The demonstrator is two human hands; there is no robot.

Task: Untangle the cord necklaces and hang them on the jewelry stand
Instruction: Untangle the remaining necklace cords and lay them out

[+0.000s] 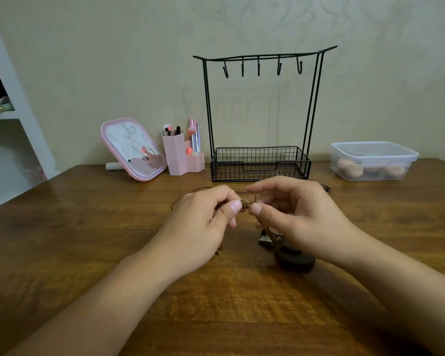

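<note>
**Knot of brown cord pinched between both hands**

No brand, label or writing can be read anywhere.

At the back right, a clear lidded plastic box [373, 160] holds rounded peach-coloured pieces, possibly makeup sponges; the lid blurs them. A pink organizer [181, 156] at the back left carries brushes and slim tubes, with a pink-framed mirror [134, 149] leaning just beside it. The black wire jewelry stand [261, 111] stands between organizer and box; its five hooks are bare and so is its mesh basket.

The left hand [203, 224] and right hand [301, 217] meet in front of the stand, each pinching the knot [247, 202] of the cord necklaces [263, 228] between thumb and forefinger, other fingers loosely curled. Cords trail down from the knot to a small metallic pendant [264, 238] and a dark round pendant [297, 260] lying on the table under the right hand; thin loops run back behind both hands.

The wooden table [88, 240] is dark brown and grained, set against a pale patterned wall [139, 60], with a white shelf unit [8, 98] at the far left.
</note>
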